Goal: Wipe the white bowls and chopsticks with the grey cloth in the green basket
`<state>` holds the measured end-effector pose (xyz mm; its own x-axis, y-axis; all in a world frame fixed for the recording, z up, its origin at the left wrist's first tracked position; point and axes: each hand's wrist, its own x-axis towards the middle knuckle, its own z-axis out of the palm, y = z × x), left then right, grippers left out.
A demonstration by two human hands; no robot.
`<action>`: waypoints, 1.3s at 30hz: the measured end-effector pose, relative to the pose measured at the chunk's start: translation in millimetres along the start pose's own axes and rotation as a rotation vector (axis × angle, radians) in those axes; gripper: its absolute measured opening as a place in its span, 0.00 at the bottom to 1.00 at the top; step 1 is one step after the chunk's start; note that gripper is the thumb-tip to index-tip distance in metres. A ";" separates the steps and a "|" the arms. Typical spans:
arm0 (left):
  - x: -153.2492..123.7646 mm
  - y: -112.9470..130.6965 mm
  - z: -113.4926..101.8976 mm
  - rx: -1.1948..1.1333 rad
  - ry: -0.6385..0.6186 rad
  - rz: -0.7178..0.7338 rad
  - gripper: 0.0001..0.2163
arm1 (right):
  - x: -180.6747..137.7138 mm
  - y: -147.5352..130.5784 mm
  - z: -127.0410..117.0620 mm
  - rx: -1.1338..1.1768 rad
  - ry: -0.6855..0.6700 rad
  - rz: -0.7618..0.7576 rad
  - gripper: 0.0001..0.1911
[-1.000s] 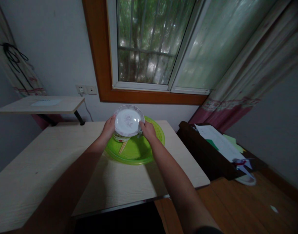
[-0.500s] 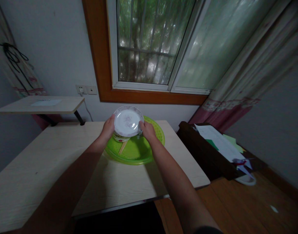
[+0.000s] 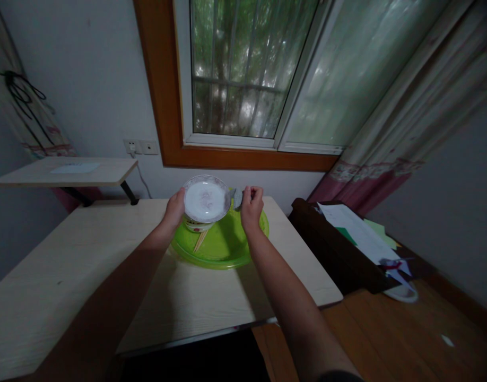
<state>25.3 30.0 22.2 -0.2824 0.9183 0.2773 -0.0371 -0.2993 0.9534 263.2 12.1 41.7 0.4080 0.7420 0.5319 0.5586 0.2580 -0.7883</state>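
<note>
Plate: white plate [image 3: 206, 199] with faint floral print, held above the far left part of the green tray [image 3: 223, 246], over a small bowl [image 3: 196, 225].
Left hand: left hand [image 3: 175, 208], grip clamped on the plate's left rim.
Right hand: right hand [image 3: 251, 206], just right of the plate, apart from it; grip pinched on a small grey object [image 3: 237, 198], too blurred to identify.
Chopsticks: chopsticks [image 3: 199, 241] on the tray, under the bowl's near side.
Bench: pale wood bench [image 3: 68, 276] carries the tray.
Writing: none legible.

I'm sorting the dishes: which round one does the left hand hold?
The small white patterned plate, gripped at its left rim by the left hand; the large green plastic tray lies on the table.
</note>
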 end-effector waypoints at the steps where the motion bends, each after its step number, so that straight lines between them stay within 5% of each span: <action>1: 0.4 -1.3 0.2 0.006 -0.007 -0.006 0.27 | -0.9 -1.0 0.7 0.035 -0.009 -0.028 0.19; 4: 4.7 -8.2 0.5 0.022 -0.027 -0.027 0.26 | -4.8 -4.0 6.3 0.120 -0.159 -0.163 0.17; 11: 13.4 -19.3 -0.6 0.052 -0.099 -0.029 0.22 | -27.9 -16.2 22.2 0.062 -0.743 -0.668 0.13; 18: 10.3 -19.2 2.1 0.105 -0.212 -0.003 0.20 | -35.7 -23.3 29.3 -0.117 -0.783 -0.946 0.20; 22: 11.1 -21.9 5.0 0.100 -0.237 -0.006 0.20 | -32.8 -22.1 29.8 -0.202 -0.681 -0.909 0.21; 31: 2.8 -9.4 3.3 0.139 -0.167 -0.049 0.25 | -25.8 -26.0 17.7 -0.424 -0.445 -0.565 0.22; 39: 8.9 -15.3 -3.4 0.184 -0.023 0.005 0.25 | -28.8 -28.9 12.4 -0.590 -0.563 -0.495 0.33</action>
<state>20.1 41.8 9.7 -0.2601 0.9232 0.2829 0.1407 -0.2537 0.9570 226.3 -9.1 45.4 -0.2943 0.8609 0.4150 0.9115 0.3834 -0.1489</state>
